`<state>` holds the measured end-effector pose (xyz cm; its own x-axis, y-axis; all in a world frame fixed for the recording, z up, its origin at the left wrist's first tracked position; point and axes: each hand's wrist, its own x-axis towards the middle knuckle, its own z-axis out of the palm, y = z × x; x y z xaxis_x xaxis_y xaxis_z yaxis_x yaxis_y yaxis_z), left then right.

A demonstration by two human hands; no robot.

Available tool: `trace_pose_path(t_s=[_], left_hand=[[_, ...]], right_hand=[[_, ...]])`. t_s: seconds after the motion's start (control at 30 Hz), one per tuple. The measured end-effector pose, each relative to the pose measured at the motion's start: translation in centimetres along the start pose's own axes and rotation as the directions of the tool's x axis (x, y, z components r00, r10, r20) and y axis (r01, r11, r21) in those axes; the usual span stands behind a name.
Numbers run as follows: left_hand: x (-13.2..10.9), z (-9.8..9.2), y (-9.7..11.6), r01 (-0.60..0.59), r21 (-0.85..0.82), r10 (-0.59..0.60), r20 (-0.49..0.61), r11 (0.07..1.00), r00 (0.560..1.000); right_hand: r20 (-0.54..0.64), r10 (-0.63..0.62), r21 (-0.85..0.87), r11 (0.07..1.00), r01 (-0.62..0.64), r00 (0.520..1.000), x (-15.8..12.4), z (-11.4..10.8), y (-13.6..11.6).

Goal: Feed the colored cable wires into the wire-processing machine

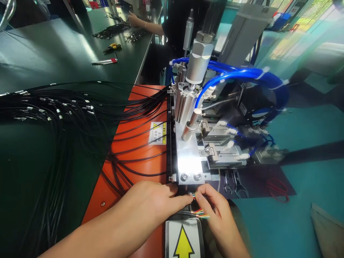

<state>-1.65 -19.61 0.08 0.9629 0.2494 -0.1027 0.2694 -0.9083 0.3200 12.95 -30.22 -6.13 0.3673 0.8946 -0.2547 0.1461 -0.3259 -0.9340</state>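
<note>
My left hand (158,200) reaches in from the lower left, its fingertips pressed on small coloured wire ends (193,195) below the machine's front edge. From the right, my right hand (215,206) pinches at the same wire ends. Just under the hands lies a black cable with stripped red, yellow and green wires (199,213). The metal machine (189,157) stands directly ahead, with black cables (145,143) running into its left side over an orange plate (104,191). Below the hands is a panel with a yellow arrow (183,242).
A green table (77,39) at the left holds a large cable bundle (61,107), yellow-black pliers (113,47) and a red-ended tool (105,61). Another person's hand (137,21) is at the far table edge. Blue hoses (242,74) arch over the machine; wrenches (236,184) lie right.
</note>
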Motion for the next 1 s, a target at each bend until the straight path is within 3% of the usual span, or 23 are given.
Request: trace_pose_path(t_s=[0.3, 0.57, 0.73, 1.0], left_hand=[[0.1, 0.8, -0.3, -0.016, 0.008, 0.017, -0.098, 1.0, 0.995], [0.1, 1.4, -0.4, -0.02, 0.034, 0.023, -0.101, 0.999, 0.995], [0.4, 1.1, -0.3, -0.009, 0.052, 0.01, -0.029, 0.999, 1.0], [0.2, 1.5, -0.7, -0.029, 0.068, 0.033, -0.065, 0.997, 0.997]], right_hand=[[0.041, 0.061, 0.096, 0.993, -0.064, 0.997, 0.1, -0.3, -0.5], [0.1, 0.116, 0.107, 0.986, -0.126, 0.988, 0.5, -0.7, -0.8], [0.095, 0.136, 0.15, 0.977, -0.149, 0.986, 0.4, -0.7, -0.9], [0.162, 0.223, 0.253, 0.932, -0.259, 0.961, 0.4, -1.0, -1.0]])
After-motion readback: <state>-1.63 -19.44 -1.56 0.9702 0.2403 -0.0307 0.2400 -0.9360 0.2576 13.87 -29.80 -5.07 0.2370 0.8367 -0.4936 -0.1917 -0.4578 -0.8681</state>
